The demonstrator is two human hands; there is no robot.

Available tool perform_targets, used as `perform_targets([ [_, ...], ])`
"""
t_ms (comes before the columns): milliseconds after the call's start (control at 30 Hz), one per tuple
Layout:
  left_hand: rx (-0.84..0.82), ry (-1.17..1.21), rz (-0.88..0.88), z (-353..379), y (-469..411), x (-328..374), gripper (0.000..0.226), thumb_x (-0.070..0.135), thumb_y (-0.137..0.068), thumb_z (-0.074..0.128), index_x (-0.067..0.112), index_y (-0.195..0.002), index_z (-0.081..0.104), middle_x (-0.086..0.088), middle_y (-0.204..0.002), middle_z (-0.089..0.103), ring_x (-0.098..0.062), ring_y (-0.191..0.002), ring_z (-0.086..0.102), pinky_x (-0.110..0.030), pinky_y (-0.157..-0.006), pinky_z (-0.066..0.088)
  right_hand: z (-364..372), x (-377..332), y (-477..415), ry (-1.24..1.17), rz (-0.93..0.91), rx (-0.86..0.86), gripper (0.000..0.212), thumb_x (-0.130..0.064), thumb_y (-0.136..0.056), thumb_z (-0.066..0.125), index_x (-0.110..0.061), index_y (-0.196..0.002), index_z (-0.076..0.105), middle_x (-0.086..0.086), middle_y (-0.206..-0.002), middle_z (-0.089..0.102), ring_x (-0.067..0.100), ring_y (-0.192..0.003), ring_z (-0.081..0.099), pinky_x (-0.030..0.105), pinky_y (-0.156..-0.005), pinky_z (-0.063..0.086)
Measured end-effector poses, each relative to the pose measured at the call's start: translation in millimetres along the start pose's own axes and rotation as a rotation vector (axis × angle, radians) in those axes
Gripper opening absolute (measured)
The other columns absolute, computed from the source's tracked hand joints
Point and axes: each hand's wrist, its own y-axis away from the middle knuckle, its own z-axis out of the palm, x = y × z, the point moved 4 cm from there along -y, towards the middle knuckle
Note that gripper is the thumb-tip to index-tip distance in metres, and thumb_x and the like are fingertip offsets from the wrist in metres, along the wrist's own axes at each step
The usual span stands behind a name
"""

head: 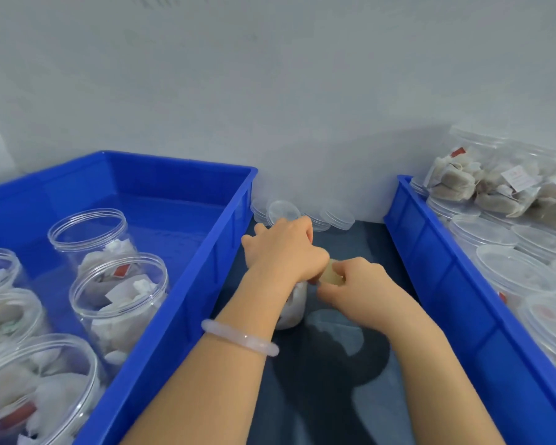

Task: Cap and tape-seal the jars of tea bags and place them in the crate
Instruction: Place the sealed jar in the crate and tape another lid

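The left hand [284, 248] is curled down over the top of a clear jar [294, 308] of tea bags standing on the desk [334, 396]. It likely does so to keep the cap and jar from turning while the seal goes on. Just at its 3 o'clock, the right hand [358, 284] pinches a yellowish tape roll [332, 277] against the jar's upper edge, which fits taping along the lid seam. The cap itself is hidden under the left hand. A pale bracelet [241, 337] sits on the left wrist.

The jar stands between two blue crates, within easy reach of both. The left crate [180, 316], at 9 o'clock, holds open jars [119, 293] of tea bags waiting for caps. The right crate [446, 284], at 3 o'clock, holds capped jars [520, 274], so it is probably the destination. Spare lids [334, 216] are stacked at 12 o'clock, close enough for the next cap.

The desk is dark and smooth with a faint sheen, and it stands against a plain pale grey wall [270, 91].
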Motion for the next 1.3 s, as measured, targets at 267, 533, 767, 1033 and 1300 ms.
perform_targets([
  [267, 0.087, 0.045, -0.126, -15, -25, -15, 0.032, 0.021, -0.067, 0.067, 0.028, -0.092, 0.049, 0.006, -0.100, 0.049, -0.027, -0.097, 0.036, -0.036, -0.073, 0.027, 20, -11, 65, 0.014, -0.212, 0.087, 0.017, -0.047, -0.061, 0.052, -0.033, -0.063, 0.043, -0.014, -0.059, 0.049, 0.009, -0.047, 0.035, 0.024, -0.043, 0.024],
  [533, -0.179, -0.159, 0.164, 5, -20, -12, 0.091, 0.035, -0.061, 0.085, 0.040, -0.138, 0.036, 0.010, -0.140, 0.040, -0.023, -0.137, 0.025, -0.042, -0.092, 0.035, 40, 51, -14, 0.210, 0.017, -0.018, 0.067, -0.052, -0.078, 0.069, -0.023, -0.134, 0.047, 0.004, -0.138, 0.042, 0.025, -0.130, 0.035, 0.034, -0.106, 0.032],
  [767, 0.047, -0.143, 0.275, 11, -13, -28, 0.109, 0.044, -0.062, 0.079, 0.043, -0.148, 0.013, 0.009, -0.159, -0.005, -0.016, -0.146, 0.011, -0.034, -0.085, 0.037, 14, 22, -37, -0.725, -0.326, 0.013, 0.046, 0.000, -0.075, 0.076, -0.022, -0.115, 0.066, -0.005, -0.110, 0.071, 0.009, -0.107, 0.064, 0.027, -0.090, 0.053],
  [1033, 0.361, 0.394, 0.483, 22, -1, -46, 0.090, 0.041, -0.055, 0.089, 0.049, -0.130, 0.040, 0.015, -0.149, 0.023, -0.005, -0.143, 0.017, -0.026, -0.110, 0.029, 23, 25, -46, -0.986, -0.375, 0.214, 0.030, 0.013, -0.074, 0.070, -0.011, -0.091, 0.075, 0.001, -0.090, 0.075, 0.012, -0.088, 0.071, 0.017, -0.074, 0.053],
  [1300, 0.598, 0.750, 0.380, 29, -2, -48, 0.074, 0.053, -0.061, 0.075, 0.031, -0.125, 0.046, 0.003, -0.134, 0.050, -0.010, -0.126, 0.045, -0.012, -0.100, 0.037, 19, 24, -49, -1.022, -0.369, 0.201, 0.022, 0.012, -0.074, 0.070, -0.009, -0.078, 0.075, 0.002, -0.087, 0.076, 0.012, -0.076, 0.071, 0.021, -0.067, 0.056],
])
